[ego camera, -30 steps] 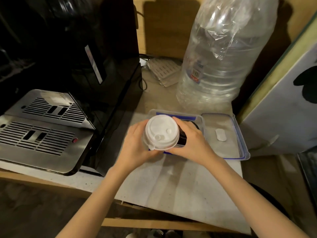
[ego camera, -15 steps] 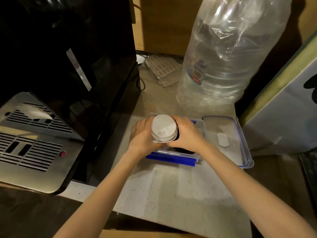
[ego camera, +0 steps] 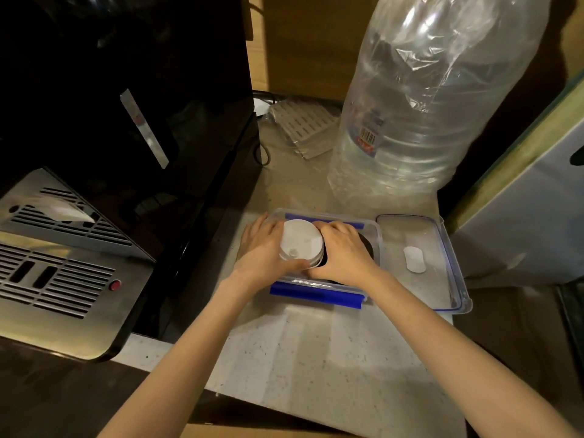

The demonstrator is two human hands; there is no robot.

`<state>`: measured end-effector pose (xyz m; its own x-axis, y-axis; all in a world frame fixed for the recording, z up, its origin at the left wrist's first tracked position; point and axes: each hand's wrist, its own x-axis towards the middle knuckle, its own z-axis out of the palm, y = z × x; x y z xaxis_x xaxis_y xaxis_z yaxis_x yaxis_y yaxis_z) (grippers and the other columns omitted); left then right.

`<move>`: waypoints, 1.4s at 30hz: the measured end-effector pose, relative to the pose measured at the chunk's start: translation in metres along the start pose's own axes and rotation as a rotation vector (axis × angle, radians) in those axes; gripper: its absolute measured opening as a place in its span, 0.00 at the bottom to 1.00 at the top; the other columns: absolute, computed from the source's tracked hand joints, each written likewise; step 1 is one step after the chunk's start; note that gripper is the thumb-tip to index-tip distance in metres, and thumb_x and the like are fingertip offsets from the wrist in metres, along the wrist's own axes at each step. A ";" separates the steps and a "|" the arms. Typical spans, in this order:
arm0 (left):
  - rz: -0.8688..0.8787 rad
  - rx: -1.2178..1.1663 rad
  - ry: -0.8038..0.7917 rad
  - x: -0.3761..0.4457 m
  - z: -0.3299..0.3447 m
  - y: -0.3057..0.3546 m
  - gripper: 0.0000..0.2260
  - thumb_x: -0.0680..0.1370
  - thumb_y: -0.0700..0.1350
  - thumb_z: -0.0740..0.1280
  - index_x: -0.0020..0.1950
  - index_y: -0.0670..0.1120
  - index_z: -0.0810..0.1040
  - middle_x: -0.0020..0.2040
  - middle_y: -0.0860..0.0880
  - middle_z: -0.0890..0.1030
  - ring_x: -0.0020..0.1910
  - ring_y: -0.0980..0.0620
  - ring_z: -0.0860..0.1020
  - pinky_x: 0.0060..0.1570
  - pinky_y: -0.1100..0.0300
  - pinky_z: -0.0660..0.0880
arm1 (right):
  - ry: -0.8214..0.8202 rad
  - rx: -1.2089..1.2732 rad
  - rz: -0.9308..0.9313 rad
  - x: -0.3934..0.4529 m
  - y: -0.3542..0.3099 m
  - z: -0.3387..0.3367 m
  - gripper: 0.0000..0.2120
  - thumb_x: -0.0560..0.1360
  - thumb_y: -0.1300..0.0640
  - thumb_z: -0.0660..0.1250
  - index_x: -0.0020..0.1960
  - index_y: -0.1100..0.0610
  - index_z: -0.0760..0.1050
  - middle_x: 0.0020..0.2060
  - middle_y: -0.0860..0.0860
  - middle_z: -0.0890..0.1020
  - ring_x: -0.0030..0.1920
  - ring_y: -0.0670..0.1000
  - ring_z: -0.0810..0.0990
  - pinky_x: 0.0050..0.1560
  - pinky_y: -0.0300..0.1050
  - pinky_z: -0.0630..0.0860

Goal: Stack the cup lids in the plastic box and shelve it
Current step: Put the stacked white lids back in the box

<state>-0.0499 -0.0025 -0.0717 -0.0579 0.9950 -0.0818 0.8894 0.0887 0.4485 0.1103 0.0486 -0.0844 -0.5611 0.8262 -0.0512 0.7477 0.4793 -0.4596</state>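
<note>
A stack of white cup lids sits low inside the clear plastic box, which has blue clips on its near and far sides. My left hand wraps the stack from the left and my right hand from the right, both fingers curled around it. Something dark lies in the box behind my right hand; what it is I cannot tell. The box's clear cover lies flat on the counter just to the right of the box.
A black coffee machine with a steel drip tray stands close on the left. A big clear water bottle rises behind the box. A white and green panel walls the right side. The pale counter ends near me.
Both hands have carried the lid stack forward and down, from above the box's near edge into the box. The view has shifted closer to the counter.
</note>
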 end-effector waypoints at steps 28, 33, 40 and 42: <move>0.050 0.125 -0.048 0.002 -0.012 -0.015 0.30 0.62 0.51 0.77 0.60 0.50 0.69 0.64 0.48 0.74 0.69 0.48 0.62 0.65 0.51 0.66 | -0.079 -0.048 -0.038 0.009 0.001 0.008 0.37 0.63 0.45 0.73 0.68 0.49 0.61 0.60 0.51 0.77 0.61 0.55 0.74 0.66 0.59 0.67; 0.042 0.062 -0.155 0.003 -0.023 -0.011 0.27 0.63 0.50 0.77 0.56 0.50 0.68 0.63 0.49 0.73 0.70 0.49 0.59 0.62 0.53 0.67 | -0.113 -0.042 -0.043 0.005 -0.001 0.005 0.41 0.66 0.45 0.72 0.72 0.50 0.56 0.67 0.52 0.72 0.67 0.56 0.67 0.70 0.60 0.60; 0.044 0.084 -0.133 0.003 -0.024 -0.009 0.29 0.64 0.52 0.76 0.62 0.49 0.71 0.74 0.50 0.58 0.71 0.49 0.61 0.65 0.54 0.66 | -0.169 -0.144 -0.034 0.003 -0.005 -0.002 0.45 0.68 0.47 0.69 0.75 0.49 0.45 0.68 0.53 0.71 0.69 0.56 0.65 0.73 0.55 0.54; 0.025 0.042 -0.122 0.002 -0.021 -0.008 0.33 0.65 0.54 0.75 0.67 0.49 0.67 0.74 0.50 0.59 0.71 0.50 0.61 0.65 0.54 0.65 | -0.184 -0.168 -0.021 0.004 -0.007 -0.002 0.46 0.68 0.47 0.69 0.75 0.49 0.41 0.67 0.53 0.70 0.69 0.56 0.64 0.73 0.55 0.54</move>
<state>-0.0670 0.0002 -0.0565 0.0174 0.9836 -0.1796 0.9081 0.0596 0.4144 0.1031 0.0486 -0.0798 -0.6209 0.7551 -0.2107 0.7751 0.5511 -0.3089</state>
